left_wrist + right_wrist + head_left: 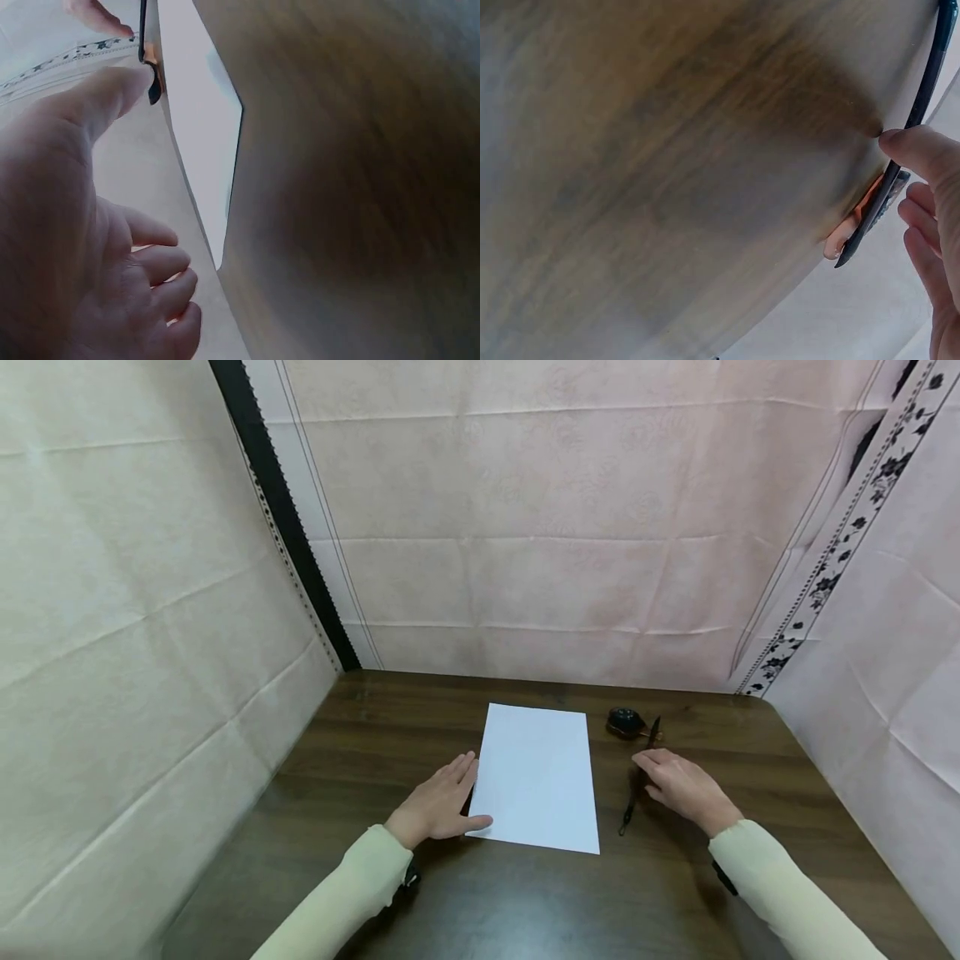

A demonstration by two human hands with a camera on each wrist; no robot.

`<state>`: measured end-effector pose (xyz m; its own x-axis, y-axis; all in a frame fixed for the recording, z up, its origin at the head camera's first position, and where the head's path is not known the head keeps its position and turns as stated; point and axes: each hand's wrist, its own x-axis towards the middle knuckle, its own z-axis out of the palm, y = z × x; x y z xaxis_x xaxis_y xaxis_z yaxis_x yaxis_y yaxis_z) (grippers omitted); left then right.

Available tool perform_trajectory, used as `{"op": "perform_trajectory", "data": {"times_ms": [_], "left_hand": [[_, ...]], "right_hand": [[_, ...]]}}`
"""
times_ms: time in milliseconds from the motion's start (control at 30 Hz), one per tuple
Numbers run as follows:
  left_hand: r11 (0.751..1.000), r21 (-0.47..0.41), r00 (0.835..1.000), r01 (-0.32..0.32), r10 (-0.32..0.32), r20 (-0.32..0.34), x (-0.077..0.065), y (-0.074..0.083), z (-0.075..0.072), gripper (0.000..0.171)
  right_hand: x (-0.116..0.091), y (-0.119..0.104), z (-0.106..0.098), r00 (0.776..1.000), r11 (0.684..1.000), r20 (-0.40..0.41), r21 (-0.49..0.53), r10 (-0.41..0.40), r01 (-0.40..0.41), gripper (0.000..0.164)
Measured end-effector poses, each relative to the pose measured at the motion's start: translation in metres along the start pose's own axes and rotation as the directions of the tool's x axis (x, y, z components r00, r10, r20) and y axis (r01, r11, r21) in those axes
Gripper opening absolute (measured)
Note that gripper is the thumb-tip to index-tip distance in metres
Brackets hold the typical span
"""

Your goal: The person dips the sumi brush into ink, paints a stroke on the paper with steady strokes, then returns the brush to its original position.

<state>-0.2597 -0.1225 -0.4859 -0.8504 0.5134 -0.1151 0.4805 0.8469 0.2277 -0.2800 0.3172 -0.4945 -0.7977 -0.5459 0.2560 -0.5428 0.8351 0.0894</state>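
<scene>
A blank white sheet of paper lies upright on the dark wooden table. My left hand is at its lower left edge, fingers extended and thumb over the bottom corner. In my right hand, to the right of the paper, thumb and fingers pinch a slim dark calligraphy brush near the middle. Its pointed dark tip faces the far side of the table, and a small loop ends the handle on the near side. The brush tip overlaps the small black inkstone in the right wrist view.
The inkstone has a copper-coloured base and sits near the table's far edge, right of the paper's top. Pale cloth hangings stand behind the table and on both sides. The wooden table extends in front of the paper.
</scene>
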Motion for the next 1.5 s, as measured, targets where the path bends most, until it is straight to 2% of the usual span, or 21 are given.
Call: {"op": "perform_trajectory", "data": {"times_ms": [200,400,633,800,900,1000,1133,1500], "left_hand": [[0.999,-0.032,0.999,0.014,-0.012,0.053,-0.001,0.005,0.005,0.102],[0.999,-0.02,0.995,0.04,-0.038,0.097,-0.004,0.008,0.007,0.1],[0.998,-0.046,0.995,0.045,-0.041,0.088,-0.005,0.009,0.008,0.099],[0.998,-0.042,0.995,0.047,-0.044,0.086,-0.004,0.008,0.008,0.1],[0.998,-0.041,0.995,0.048,-0.044,0.087,-0.003,0.008,0.008,0.1],[0.997,-0.053,0.995,0.049,-0.045,0.088,-0.001,0.008,0.009,0.1],[0.996,-0.068,0.995,0.053,-0.047,0.085,0.0,0.009,0.01,0.1],[0.997,-0.056,0.994,0.054,-0.048,0.094,-0.002,0.01,0.011,0.1]], "right_hand": [[0.005,0.001,0.002,0.998,0.998,0.018,0.005,-0.059,0.059,0.049],[0.012,0.005,0.0,0.99,0.989,0.035,-0.049,-0.135,0.137,0.044],[0.02,0.007,-0.002,0.978,0.971,0.061,-0.116,-0.201,0.207,0.032],[0.024,0.008,-0.002,0.953,0.929,0.072,-0.213,-0.294,0.303,0.025],[0.025,0.009,-0.002,0.933,0.892,0.107,-0.275,-0.342,0.359,0.027],[0.024,0.011,-0.001,0.92,0.87,0.141,-0.301,-0.365,0.391,0.029],[0.022,0.014,0.003,0.907,0.851,0.155,-0.314,-0.391,0.42,0.029],[0.016,0.02,0.013,0.883,0.816,0.123,-0.341,-0.454,0.467,0.031]]}}
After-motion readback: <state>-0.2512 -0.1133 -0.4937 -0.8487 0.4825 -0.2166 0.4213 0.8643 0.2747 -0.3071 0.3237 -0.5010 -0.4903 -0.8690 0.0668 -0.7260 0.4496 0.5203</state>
